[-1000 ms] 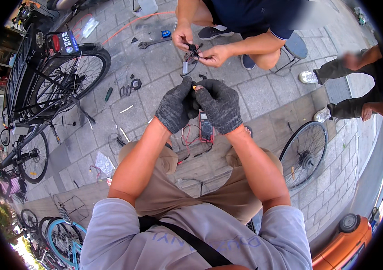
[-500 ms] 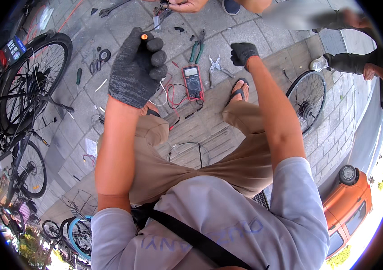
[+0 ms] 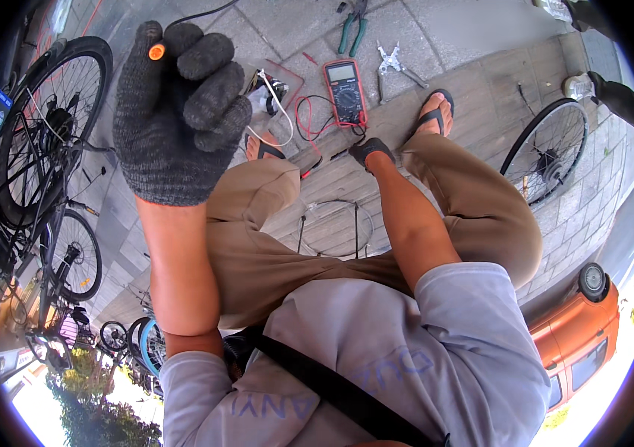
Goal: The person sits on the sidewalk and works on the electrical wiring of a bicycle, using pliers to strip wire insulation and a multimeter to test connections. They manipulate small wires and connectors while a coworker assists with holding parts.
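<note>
Raised close to view, my gloved left hand (image 3: 183, 112) pinches a cable connector with a round orange end (image 3: 156, 51) between thumb and forefinger. A black cable (image 3: 201, 15) runs from behind these fingers to the upper edge. My right hand (image 3: 371, 151), also in a dark glove, is low by the ground, its fingers curled at one end of a black test probe (image 3: 340, 154). Just beyond it lies a red-and-black multimeter (image 3: 345, 93) with red and black leads. A red test probe (image 3: 311, 168) lies near my left foot. A white cable (image 3: 285, 112) loops beside my left hand.
Green-handled pliers (image 3: 352, 33) and a silver plier-like tool (image 3: 395, 63) lie on the paving. A bicycle wheel (image 3: 548, 153) rests at the right, and a bicycle (image 3: 52, 134) stands at the left. Another person's shoe (image 3: 578, 87) shows at the upper right.
My right hand has come down and inward to the black test probe. My left hand looks larger and closer, still holding the orange-ended connector. The view has shifted; the other person's hands have left the top.
</note>
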The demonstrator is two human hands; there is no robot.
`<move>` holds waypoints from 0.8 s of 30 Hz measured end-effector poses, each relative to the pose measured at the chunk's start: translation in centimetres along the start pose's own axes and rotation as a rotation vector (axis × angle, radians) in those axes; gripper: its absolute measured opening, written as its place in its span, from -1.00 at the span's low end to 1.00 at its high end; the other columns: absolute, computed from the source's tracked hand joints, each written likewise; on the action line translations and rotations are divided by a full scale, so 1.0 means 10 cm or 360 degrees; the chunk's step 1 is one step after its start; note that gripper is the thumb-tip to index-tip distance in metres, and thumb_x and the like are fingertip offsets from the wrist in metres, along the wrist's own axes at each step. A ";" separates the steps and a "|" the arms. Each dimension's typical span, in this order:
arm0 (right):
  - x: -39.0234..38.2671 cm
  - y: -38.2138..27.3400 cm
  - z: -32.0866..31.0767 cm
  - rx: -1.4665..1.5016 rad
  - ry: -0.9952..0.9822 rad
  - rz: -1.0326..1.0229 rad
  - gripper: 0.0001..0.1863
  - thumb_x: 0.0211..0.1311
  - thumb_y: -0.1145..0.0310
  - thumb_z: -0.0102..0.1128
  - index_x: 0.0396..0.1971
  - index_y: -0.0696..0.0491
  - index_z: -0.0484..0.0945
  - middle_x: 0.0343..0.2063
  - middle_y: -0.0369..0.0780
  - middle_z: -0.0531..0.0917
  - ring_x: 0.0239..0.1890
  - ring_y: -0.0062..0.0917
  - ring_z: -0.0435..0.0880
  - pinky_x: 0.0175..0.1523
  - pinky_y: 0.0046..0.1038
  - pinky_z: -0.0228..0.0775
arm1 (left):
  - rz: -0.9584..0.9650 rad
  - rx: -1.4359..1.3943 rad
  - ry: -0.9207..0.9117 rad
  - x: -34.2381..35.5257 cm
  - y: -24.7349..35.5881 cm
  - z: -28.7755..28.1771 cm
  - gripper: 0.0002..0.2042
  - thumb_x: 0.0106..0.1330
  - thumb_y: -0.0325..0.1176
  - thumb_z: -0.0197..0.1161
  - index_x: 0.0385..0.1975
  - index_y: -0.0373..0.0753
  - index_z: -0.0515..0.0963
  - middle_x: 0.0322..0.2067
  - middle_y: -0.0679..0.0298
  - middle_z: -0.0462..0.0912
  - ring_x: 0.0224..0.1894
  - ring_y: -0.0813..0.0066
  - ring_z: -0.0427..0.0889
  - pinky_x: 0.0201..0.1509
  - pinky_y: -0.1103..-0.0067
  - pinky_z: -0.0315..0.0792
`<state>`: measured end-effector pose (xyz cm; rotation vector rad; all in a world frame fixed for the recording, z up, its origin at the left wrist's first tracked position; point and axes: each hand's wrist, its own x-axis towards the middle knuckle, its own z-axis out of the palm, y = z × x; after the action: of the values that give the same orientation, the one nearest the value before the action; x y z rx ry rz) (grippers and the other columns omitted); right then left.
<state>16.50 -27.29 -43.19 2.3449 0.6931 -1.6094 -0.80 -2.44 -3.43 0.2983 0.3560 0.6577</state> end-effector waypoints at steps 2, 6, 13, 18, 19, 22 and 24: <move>0.12 0.06 0.46 -0.0031 0.0112 -0.0301 -0.45 0.06 -0.11 0.32 -0.24 0.14 0.76 -0.20 0.04 0.76 -0.03 -0.06 0.74 0.12 -0.15 0.53 | -0.0012 0.0035 0.0019 -0.01 -0.01 0.07 -0.77 0.59 -0.15 0.02 -0.20 -0.18 0.43 -0.31 0.35 0.37 -0.52 0.64 0.33 -0.56 0.63 0.27; -0.35 -0.57 0.48 0.0057 -0.0652 -0.0070 -0.48 0.13 -0.06 0.26 -0.13 0.09 0.73 -0.08 0.06 0.72 0.02 -0.03 0.70 0.13 -0.11 0.52 | -0.0035 0.0032 0.0007 -0.07 -0.01 0.11 -0.78 0.60 -0.15 -0.01 -0.21 -0.15 0.42 -0.30 0.33 0.39 -0.54 0.62 0.37 -0.53 0.59 0.32; -0.48 -0.54 1.05 0.0265 0.0223 -0.0267 -0.55 0.23 0.05 0.16 -0.13 0.13 0.70 -0.07 0.06 0.72 0.02 -0.04 0.70 0.13 -0.10 0.52 | -0.0069 0.0057 0.0023 -0.03 -0.10 0.22 -0.78 0.61 -0.15 -0.03 -0.21 -0.15 0.41 -0.30 0.33 0.39 -0.54 0.63 0.37 -0.50 0.56 0.35; -0.41 -0.52 0.95 0.0371 -0.0321 0.0132 -0.57 0.22 0.07 0.14 -0.21 0.15 0.71 -0.12 0.11 0.72 -0.02 -0.06 0.74 0.08 -0.15 0.57 | -0.0079 0.0042 -0.0019 -0.03 -0.11 0.15 -0.77 0.61 -0.15 -0.03 -0.20 -0.16 0.40 -0.30 0.34 0.37 -0.52 0.63 0.34 -0.49 0.56 0.34; -0.39 -0.55 1.05 0.0387 -0.0226 0.0091 -0.60 0.20 0.09 0.14 -0.33 0.14 0.74 -0.21 0.08 0.75 -0.09 -0.10 0.77 0.01 -0.16 0.60 | -0.0061 0.0053 -0.0002 -0.04 -0.14 0.16 -0.77 0.62 -0.14 -0.04 -0.20 -0.16 0.40 -0.29 0.34 0.38 -0.51 0.64 0.33 -0.49 0.59 0.33; -0.37 -0.60 1.18 0.0521 -0.0010 0.0218 -0.65 0.14 0.18 0.22 -0.42 0.20 0.73 -0.48 0.06 0.74 -0.44 -0.14 0.79 -0.26 -0.19 0.63 | -0.0008 0.0080 0.0019 -0.08 -0.24 0.26 -0.75 0.62 -0.12 -0.05 -0.20 -0.16 0.39 -0.27 0.33 0.40 -0.52 0.63 0.32 -0.49 0.60 0.33; -0.31 -0.59 1.31 0.0459 0.0021 0.0081 -0.65 0.08 0.15 0.20 -0.40 0.14 0.75 -0.35 0.10 0.75 -0.19 -0.06 0.77 -0.04 -0.12 0.59 | -0.0058 0.0081 0.0073 -0.07 -0.28 0.30 -0.74 0.61 -0.08 -0.05 -0.20 -0.12 0.41 -0.28 0.34 0.44 -0.53 0.62 0.31 -0.48 0.58 0.34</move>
<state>1.94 -28.57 -44.75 2.5479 0.4225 -1.7762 1.44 -5.47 -1.62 0.3248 0.4217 0.6210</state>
